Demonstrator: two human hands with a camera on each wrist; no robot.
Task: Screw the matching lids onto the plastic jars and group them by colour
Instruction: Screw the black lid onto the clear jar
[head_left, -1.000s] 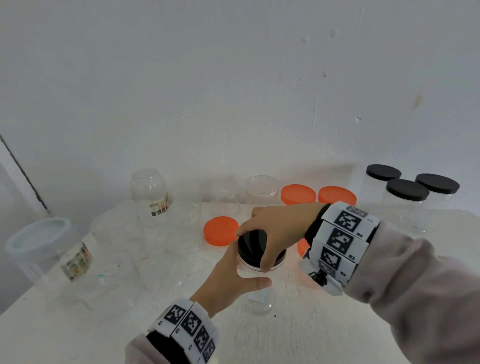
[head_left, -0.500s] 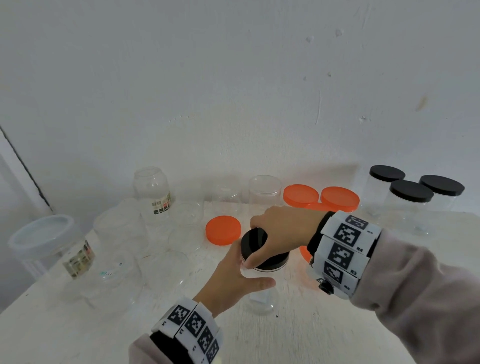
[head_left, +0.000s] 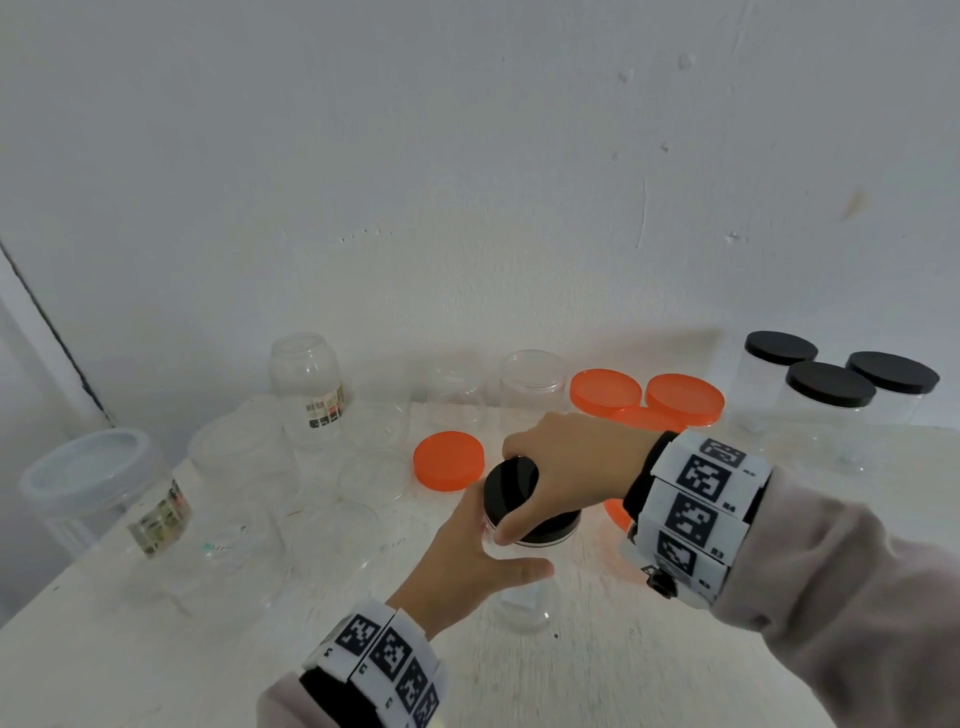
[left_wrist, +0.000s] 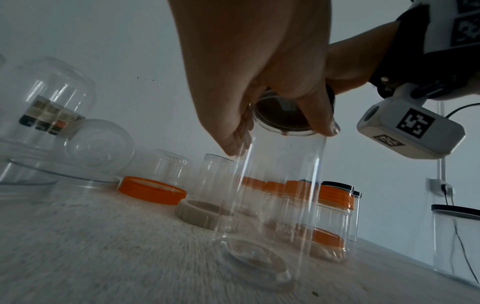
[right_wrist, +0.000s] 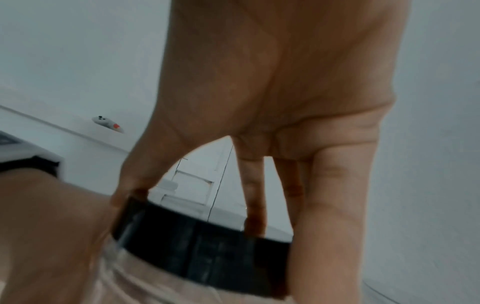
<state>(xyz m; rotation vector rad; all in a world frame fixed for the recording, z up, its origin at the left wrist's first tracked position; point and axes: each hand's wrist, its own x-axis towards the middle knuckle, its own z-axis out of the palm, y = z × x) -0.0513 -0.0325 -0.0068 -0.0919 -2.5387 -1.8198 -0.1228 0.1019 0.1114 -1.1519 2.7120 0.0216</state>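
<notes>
A tall clear jar (head_left: 524, 597) (left_wrist: 275, 195) stands on the white table (head_left: 623, 675) in the middle of the head view. My left hand (head_left: 467, 566) grips it just under the rim, thumb across the front. My right hand (head_left: 566, 467) comes from above with its fingers curled around the black lid (head_left: 511, 486) (right_wrist: 202, 253) sitting on the jar's mouth. Three clear jars with black lids (head_left: 828, 384) stand grouped at the back right. Orange-lidded jars (head_left: 683, 397) stand behind my right hand, and a loose orange lid (head_left: 449, 460) lies to the left of the jar.
Several open clear jars (head_left: 532, 382) and upturned ones (head_left: 306, 384) crowd the left and back of the table. A jar with a pale lid (head_left: 88, 470) stands at the far left edge. A beige lid (left_wrist: 200, 214) lies beside the held jar. The wall rises directly behind.
My right hand has turned on the black lid, wrist swinging right and thumb sliding round the front. The left hand holds the jar in the same place.
</notes>
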